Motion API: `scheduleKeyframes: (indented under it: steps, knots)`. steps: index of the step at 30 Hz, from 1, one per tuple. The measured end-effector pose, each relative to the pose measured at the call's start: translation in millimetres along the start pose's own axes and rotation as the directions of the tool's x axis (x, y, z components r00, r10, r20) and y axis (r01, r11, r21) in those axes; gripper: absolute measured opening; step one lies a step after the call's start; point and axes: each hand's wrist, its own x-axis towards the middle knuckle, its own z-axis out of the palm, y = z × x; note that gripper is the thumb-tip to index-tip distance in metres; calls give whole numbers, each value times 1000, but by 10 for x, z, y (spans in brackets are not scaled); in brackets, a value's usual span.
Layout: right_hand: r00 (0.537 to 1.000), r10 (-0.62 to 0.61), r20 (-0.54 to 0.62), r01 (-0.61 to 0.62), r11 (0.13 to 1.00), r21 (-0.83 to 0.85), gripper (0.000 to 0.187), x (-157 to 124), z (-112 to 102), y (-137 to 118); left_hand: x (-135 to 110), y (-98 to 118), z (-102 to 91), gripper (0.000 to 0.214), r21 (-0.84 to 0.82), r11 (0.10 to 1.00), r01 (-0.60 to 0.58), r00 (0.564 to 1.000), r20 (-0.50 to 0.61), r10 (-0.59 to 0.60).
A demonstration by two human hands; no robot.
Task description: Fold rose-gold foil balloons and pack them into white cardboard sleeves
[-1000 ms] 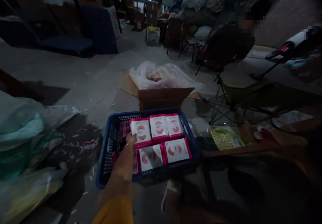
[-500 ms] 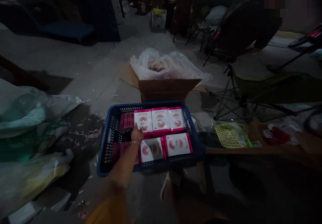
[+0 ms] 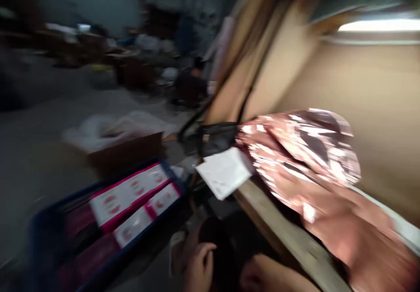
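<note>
Pink-edged packets point(image 3: 138, 188) sit in the blue basket point(image 3: 41, 248), and both hands are low over the lap!
Left hand point(image 3: 201, 265), right of the basket, has its thumb and a finger bent around a dark gap; right hand point(image 3: 254, 272) is a blur beside the wooden edge point(image 3: 295, 239). Whether either set of fingers grips anything, can't tell. Up right, shiny rosy foil point(image 3: 302, 147) bulges near a white square point(image 3: 225, 172).
</note>
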Motion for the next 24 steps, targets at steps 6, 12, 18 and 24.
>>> scheduleKeyframes:
  steps: [6,12,18,24]
  knots:
    - [669,-1,-743,108,990,96,36,-1622,-343,1048,407,1230,104,23,137,901,-412,908,142,393]
    - [472,271,-839,-420,906,57,51,-2151,-111,2381,336,2114,751,26,128,594,-794,591,391,706]
    - [530,436,-727,-520,845,127,57,-2069,-114,2413,963,2563,1458,44,174,157,-972,233,628,743]
    - [460,356,-814,-455,881,128,46,-2237,-391,2676,1169,2416,1656,43,159,-42,-986,84,705,705]
